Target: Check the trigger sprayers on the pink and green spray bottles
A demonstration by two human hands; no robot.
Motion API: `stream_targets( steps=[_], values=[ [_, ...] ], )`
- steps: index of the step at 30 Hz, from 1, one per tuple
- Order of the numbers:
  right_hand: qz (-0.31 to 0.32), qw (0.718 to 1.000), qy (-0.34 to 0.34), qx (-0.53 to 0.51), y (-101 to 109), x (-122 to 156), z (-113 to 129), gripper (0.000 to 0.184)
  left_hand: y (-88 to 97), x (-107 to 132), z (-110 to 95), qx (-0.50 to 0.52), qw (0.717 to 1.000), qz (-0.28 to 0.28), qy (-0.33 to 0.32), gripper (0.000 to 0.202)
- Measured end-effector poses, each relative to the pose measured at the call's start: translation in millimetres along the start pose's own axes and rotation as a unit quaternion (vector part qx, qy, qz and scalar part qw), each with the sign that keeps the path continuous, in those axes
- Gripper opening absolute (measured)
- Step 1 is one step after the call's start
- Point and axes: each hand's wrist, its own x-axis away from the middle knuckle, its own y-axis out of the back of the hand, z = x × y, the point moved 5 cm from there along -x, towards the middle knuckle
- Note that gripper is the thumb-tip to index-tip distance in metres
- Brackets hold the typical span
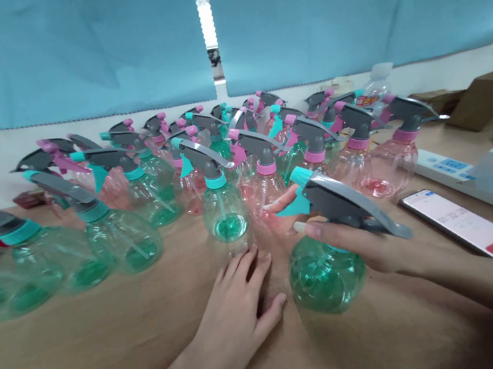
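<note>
My right hand (356, 241) grips a green spray bottle (327, 275) by its neck, with a finger stretched along the teal trigger under the grey spray head (350, 204). The bottle is tilted and held just above the wooden table (92, 364). My left hand (238, 316) lies flat on the table just left of that bottle, fingers spread and holding nothing. A little beyond its fingertips stands another green spray bottle (223, 204).
Several pink and green spray bottles (267, 168) crowd the back of the table, and more green ones (112, 233) stand at the left. A phone (478, 229) with a lit screen lies at the right, beside a white power strip (454, 170) and cardboard boxes (484, 98).
</note>
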Motion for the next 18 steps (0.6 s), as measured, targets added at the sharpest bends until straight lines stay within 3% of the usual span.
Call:
stream_targets(
  steps=[7,18],
  values=[
    [-0.011,0.997,0.032,-0.062,-2.0,-2.0,4.8,0.027,1.1,0.5,-0.4,0.005,1.0,0.001,0.005,0.052],
    [-0.022,0.998,0.041,-0.051,-2.3,-2.6,3.6,0.026,1.0,1.5,-0.3,0.004,1.0,-0.003,0.004,0.053]
  ],
)
